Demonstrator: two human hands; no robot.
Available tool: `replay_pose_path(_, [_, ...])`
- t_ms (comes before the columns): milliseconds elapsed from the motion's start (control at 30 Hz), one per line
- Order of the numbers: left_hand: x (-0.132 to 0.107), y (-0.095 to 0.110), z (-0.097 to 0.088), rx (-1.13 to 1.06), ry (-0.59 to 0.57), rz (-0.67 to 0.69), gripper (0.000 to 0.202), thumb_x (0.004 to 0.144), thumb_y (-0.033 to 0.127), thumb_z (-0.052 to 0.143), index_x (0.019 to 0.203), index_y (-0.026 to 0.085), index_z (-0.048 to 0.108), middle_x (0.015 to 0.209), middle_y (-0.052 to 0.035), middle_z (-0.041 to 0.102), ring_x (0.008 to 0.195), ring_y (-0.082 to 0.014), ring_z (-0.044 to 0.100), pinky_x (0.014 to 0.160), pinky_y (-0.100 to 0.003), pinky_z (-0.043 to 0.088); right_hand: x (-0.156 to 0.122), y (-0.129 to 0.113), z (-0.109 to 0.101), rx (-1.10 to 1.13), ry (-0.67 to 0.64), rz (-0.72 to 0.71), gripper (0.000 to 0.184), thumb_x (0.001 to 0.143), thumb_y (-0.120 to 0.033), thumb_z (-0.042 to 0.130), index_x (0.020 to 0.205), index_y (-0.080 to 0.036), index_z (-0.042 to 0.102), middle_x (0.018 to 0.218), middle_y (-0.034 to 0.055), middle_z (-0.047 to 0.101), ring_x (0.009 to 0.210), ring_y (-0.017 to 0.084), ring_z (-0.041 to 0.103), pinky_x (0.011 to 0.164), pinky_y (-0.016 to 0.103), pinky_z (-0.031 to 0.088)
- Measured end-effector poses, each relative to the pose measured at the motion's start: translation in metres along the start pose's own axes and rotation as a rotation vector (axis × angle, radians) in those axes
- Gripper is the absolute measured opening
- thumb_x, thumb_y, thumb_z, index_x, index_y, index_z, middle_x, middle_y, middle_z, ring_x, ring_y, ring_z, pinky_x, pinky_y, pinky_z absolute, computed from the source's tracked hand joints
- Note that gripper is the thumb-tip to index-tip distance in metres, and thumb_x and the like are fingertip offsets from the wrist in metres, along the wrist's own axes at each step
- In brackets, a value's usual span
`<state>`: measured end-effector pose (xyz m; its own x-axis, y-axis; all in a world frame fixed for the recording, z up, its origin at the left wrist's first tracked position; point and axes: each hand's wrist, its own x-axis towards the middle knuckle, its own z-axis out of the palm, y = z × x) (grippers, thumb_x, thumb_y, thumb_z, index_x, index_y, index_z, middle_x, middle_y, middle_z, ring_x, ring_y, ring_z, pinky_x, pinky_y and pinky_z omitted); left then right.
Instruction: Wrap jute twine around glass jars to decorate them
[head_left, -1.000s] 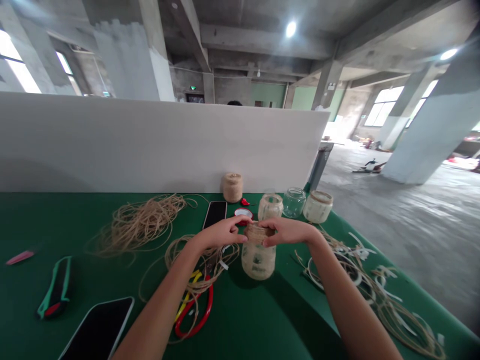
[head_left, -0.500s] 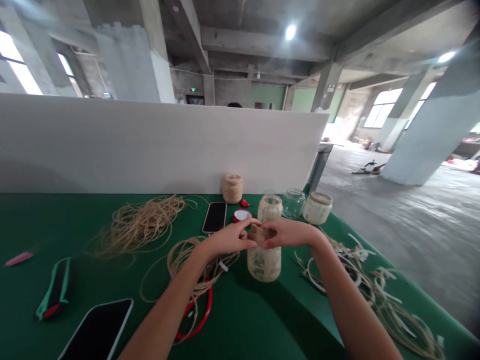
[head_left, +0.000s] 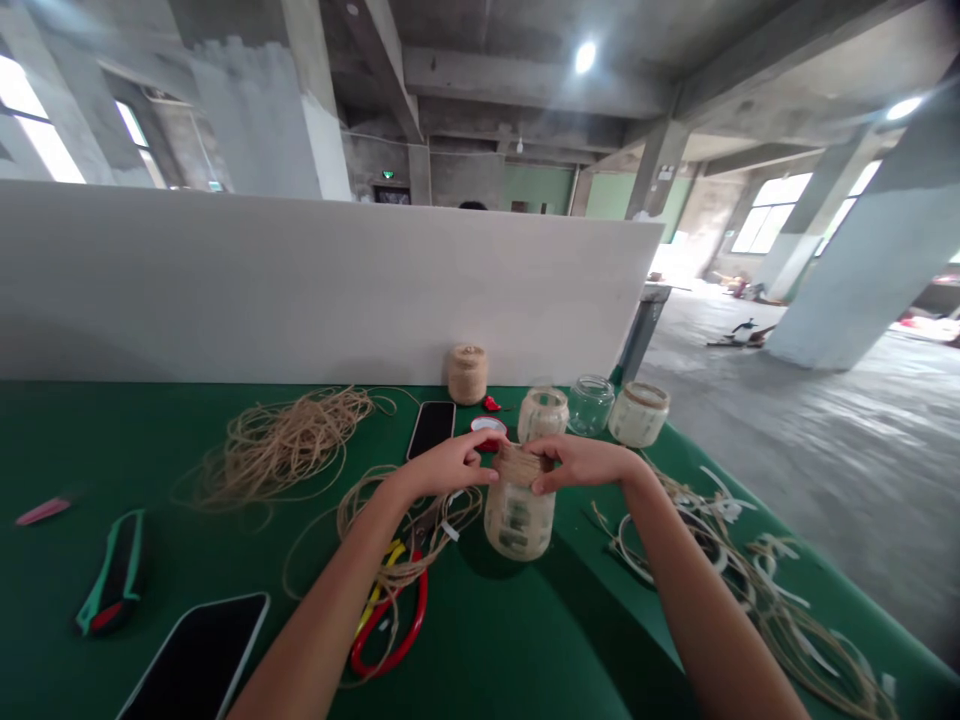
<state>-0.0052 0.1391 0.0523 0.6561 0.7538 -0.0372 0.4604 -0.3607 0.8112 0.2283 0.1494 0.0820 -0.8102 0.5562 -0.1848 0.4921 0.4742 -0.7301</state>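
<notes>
A glass jar (head_left: pixel 519 517) stands on the green table (head_left: pixel 480 640), its neck wound with tan twine (head_left: pixel 519 463). My left hand (head_left: pixel 450 465) pinches the twine at the neck from the left, fingers closed. My right hand (head_left: pixel 577 462) grips the same wrapped neck from the right, fingers closed. A loose coil of twine (head_left: pixel 390 510) lies just left of the jar, running over red-and-yellow scissors (head_left: pixel 390 620).
Behind stand a twine spool (head_left: pixel 466 374), a red tape roll (head_left: pixel 487 428), a phone (head_left: pixel 431 428) and three more jars (head_left: pixel 589 405). A twine heap (head_left: pixel 281 445) lies left, scraps (head_left: pixel 750 580) right, a second phone (head_left: pixel 191 660) and a green-black cutter (head_left: pixel 112 585) near left. A white partition (head_left: pixel 300 290) backs the table.
Both hands stay on the jar's neck; the jar shifted slightly right and back, and the fingers have worked round the twine wrap.
</notes>
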Motion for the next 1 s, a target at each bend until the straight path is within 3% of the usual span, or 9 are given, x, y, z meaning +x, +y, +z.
replay_pose_path(167, [0.002, 0.016, 0.012, 0.023, 0.016, -0.008, 0.046, 0.078, 0.036, 0.052, 0.12, 0.023, 0.039, 0.055, 0.0084, 0.031, 0.049, -0.0089, 0.03, 0.049, -0.021, 0.025, -0.005, -0.011, 0.001, -0.114, 0.018, 0.145, 0.032, 0.076, -0.048, 0.053, 0.073, -0.017, 0.047, 0.064, -0.0032, 0.041, 0.056, 0.009, 0.037, 0.05, 0.022, 0.028])
replay_pose_path(300, [0.005, 0.028, 0.025, 0.016, 0.024, -0.033, 0.046, 0.077, 0.038, 0.052, 0.119, 0.023, 0.039, 0.056, 0.0078, 0.035, 0.049, -0.0094, 0.035, 0.047, -0.021, 0.024, -0.008, -0.017, 0.002, -0.185, 0.036, 0.203, 0.026, 0.076, -0.043, 0.052, 0.073, -0.018, 0.048, 0.063, -0.0029, 0.043, 0.055, 0.009, 0.039, 0.048, 0.022, 0.027])
replay_pose_path(500, [0.002, 0.027, 0.019, 0.027, -0.007, -0.029, 0.059, 0.078, 0.037, 0.052, 0.13, 0.025, 0.029, 0.057, 0.0074, 0.037, 0.05, -0.0103, 0.036, 0.049, -0.022, 0.027, -0.009, -0.015, -0.001, -0.136, 0.002, 0.129, 0.019, 0.075, -0.034, 0.055, 0.071, -0.017, 0.046, 0.062, -0.0046, 0.039, 0.054, 0.008, 0.036, 0.05, 0.021, 0.028])
replay_pose_path(733, [-0.002, 0.016, 0.003, 0.026, -0.06, -0.022, 0.054, 0.079, 0.036, 0.05, 0.13, 0.024, 0.033, 0.055, 0.0078, 0.029, 0.048, -0.0089, 0.028, 0.048, -0.021, 0.023, -0.008, -0.004, -0.002, 0.077, -0.04, 0.009, 0.019, 0.077, -0.031, 0.057, 0.086, -0.015, 0.053, 0.072, -0.0028, 0.046, 0.064, 0.009, 0.042, 0.059, 0.021, 0.035])
replay_pose_path(1000, [-0.004, 0.018, 0.001, 0.044, -0.035, -0.042, 0.054, 0.078, 0.035, 0.051, 0.129, 0.023, 0.035, 0.056, 0.007, 0.033, 0.049, -0.0091, 0.03, 0.049, -0.021, 0.024, -0.003, 0.0, 0.001, 0.142, -0.061, -0.008, 0.019, 0.073, -0.029, 0.061, 0.084, -0.016, 0.053, 0.078, -0.0016, 0.05, 0.071, 0.011, 0.047, 0.064, 0.022, 0.038])
